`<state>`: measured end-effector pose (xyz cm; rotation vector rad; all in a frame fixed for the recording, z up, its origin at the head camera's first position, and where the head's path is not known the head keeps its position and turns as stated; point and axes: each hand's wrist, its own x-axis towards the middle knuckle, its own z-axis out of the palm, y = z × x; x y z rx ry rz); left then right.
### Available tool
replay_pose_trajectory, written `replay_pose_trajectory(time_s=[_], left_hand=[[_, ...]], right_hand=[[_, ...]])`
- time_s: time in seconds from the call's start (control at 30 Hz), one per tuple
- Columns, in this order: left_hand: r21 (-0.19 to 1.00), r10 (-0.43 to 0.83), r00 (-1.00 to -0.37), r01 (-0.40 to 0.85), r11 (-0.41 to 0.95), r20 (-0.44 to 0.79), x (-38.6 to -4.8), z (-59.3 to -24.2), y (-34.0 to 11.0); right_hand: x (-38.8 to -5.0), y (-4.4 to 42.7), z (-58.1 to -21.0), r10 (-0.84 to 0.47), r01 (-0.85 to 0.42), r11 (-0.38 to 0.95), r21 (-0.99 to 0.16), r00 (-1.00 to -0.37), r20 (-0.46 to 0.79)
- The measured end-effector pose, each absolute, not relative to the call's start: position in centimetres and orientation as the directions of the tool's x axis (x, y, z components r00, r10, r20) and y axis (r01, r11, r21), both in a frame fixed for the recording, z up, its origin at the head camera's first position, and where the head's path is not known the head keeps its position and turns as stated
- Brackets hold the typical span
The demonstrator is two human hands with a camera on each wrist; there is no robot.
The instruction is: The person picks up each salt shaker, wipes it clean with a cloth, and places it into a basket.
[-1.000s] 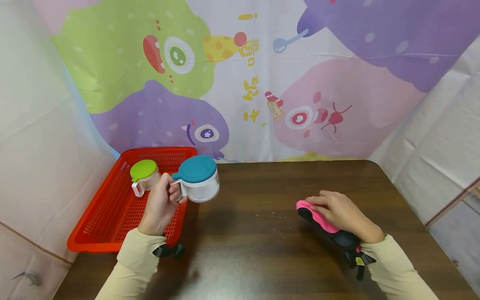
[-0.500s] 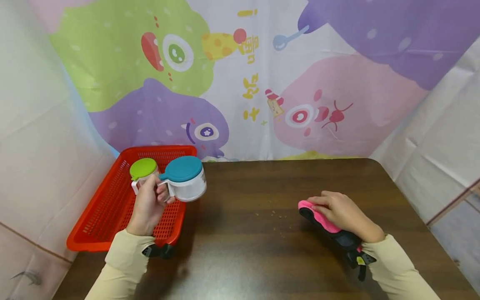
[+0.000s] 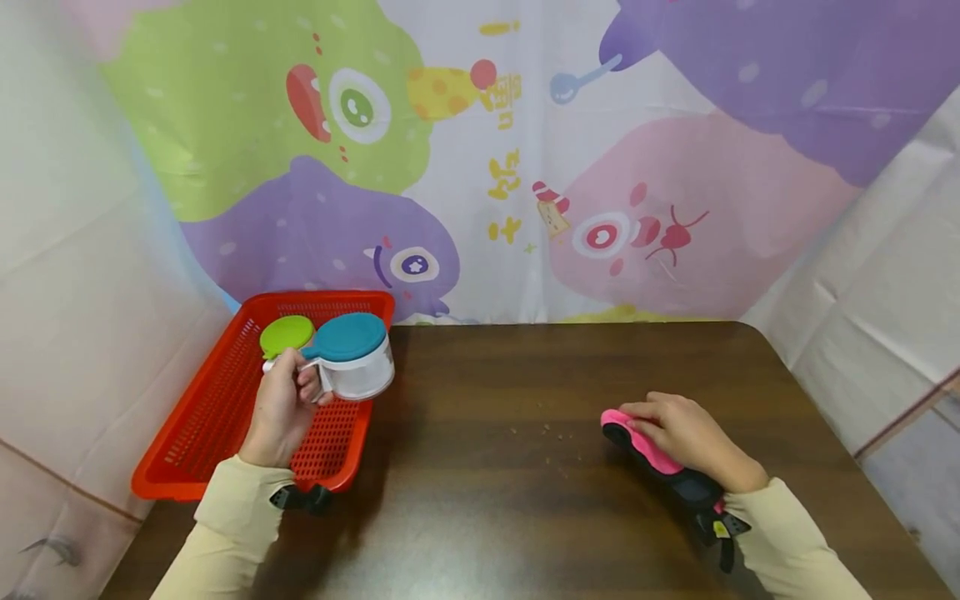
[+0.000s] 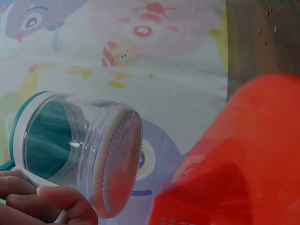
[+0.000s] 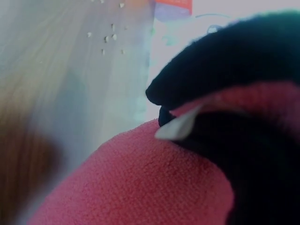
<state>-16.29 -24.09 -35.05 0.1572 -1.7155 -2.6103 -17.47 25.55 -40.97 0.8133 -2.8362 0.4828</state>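
Observation:
My left hand [image 3: 283,406] grips the white handle of a clear seasoning jar with a teal lid [image 3: 350,337], held up above the right side of a red plastic basket [image 3: 171,487]. In the left wrist view, the clear jar [image 4: 61,140] shows see-through walls and a ribbed base, with fingers curled at its handle. Behind it in the basket is a second jar with a green lid [image 3: 287,335], partly hidden by my hand. My right hand [image 3: 693,437] holds a fuzzy pink cloth [image 3: 645,442], dark underneath, at the table's right side.
Several small crumbs [image 3: 547,429] lie on the brown wooden table [image 3: 465,500], left of the pink cloth. A cartoon-printed curtain [image 3: 517,275] hangs behind the table, and pale sheets stand at both sides.
My left hand has carried the teal-lidded jar leftward, from beside the basket to over its right part, covering more of the green-lidded jar. My right hand and the cloth have barely shifted.

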Motion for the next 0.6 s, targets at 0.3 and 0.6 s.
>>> replay_pose_trajectory(time_s=[0.3, 0.6], left_hand=[[0.923, -0.042, -0.996, -0.056, -0.38, -0.078, -16.5, -34.4, -25.2], [0.912, -0.054, -0.996, -0.041, -0.408, -0.069, -17.0, -33.5, -26.1]], right_hand=[[-17.4, 25.8, -41.4, -0.475, -0.515, 0.816, -0.262, -0.856, 0.204], [-17.4, 25.8, -41.8, -0.462, -0.496, 0.83, -0.256, -0.868, 0.182]])
